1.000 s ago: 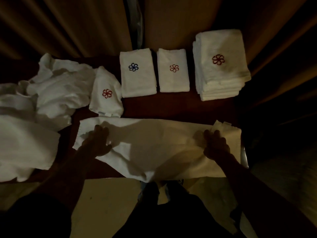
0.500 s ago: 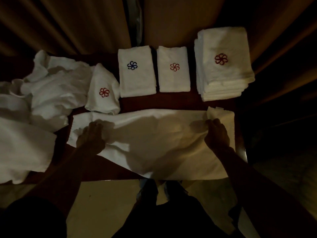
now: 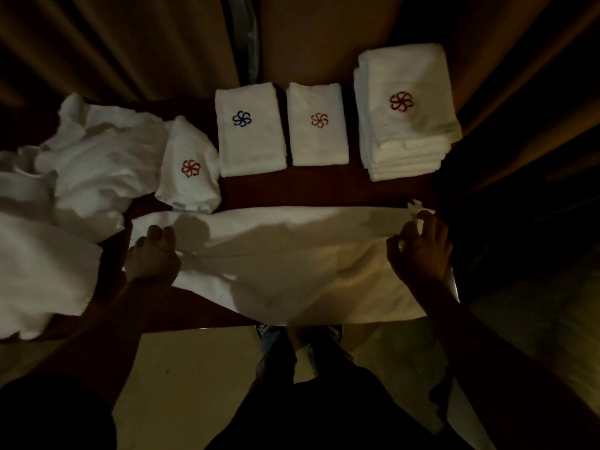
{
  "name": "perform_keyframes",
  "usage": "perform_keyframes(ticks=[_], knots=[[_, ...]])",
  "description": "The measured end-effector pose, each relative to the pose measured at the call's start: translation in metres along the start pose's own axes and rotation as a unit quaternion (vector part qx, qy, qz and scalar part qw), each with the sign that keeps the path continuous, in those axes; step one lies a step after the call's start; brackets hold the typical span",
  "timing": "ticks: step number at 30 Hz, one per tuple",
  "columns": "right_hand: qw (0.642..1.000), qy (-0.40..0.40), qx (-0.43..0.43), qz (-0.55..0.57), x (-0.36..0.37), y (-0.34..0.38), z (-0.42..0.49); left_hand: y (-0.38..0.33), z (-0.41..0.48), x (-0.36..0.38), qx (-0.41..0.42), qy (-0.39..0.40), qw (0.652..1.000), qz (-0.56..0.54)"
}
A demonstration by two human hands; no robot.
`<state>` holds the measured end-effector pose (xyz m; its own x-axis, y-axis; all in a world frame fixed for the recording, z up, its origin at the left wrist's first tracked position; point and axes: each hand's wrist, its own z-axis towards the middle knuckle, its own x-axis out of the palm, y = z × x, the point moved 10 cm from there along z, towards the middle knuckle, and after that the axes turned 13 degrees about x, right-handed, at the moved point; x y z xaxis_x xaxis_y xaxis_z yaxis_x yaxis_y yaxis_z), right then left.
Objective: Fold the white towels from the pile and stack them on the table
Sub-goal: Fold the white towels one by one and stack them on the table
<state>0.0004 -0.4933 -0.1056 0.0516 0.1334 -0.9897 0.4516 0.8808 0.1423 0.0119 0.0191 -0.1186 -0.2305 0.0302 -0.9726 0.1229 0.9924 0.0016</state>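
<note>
As L hand & R hand moved apart, towel tauter; fingers pinching its ends.

dim hotel-style room, heavy tan curtains behind a dark wooden worktop, white towels stitched with matching pinwheel logos, neat stack at right, loose pile at left, pale hard floor below

Your only camera, head-worn, faces steeply down, close above the dark reddish wooden table before you.
</note>
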Motion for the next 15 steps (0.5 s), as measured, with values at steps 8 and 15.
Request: perform_keyframes(ticks=[8, 15], knots=[[0.983, 0.148, 0.001, -0.108, 0.04, -0.031, -0.031, 0.008, -0.02, 0.028, -0.059, 0.06, 0.996, -0.012], [0.957, 0.203, 0.205, -0.018, 0.052, -0.062, -0.024, 0.014, -0.026, 0.04, -0.098, 0.029, 0.992, -0.074]])
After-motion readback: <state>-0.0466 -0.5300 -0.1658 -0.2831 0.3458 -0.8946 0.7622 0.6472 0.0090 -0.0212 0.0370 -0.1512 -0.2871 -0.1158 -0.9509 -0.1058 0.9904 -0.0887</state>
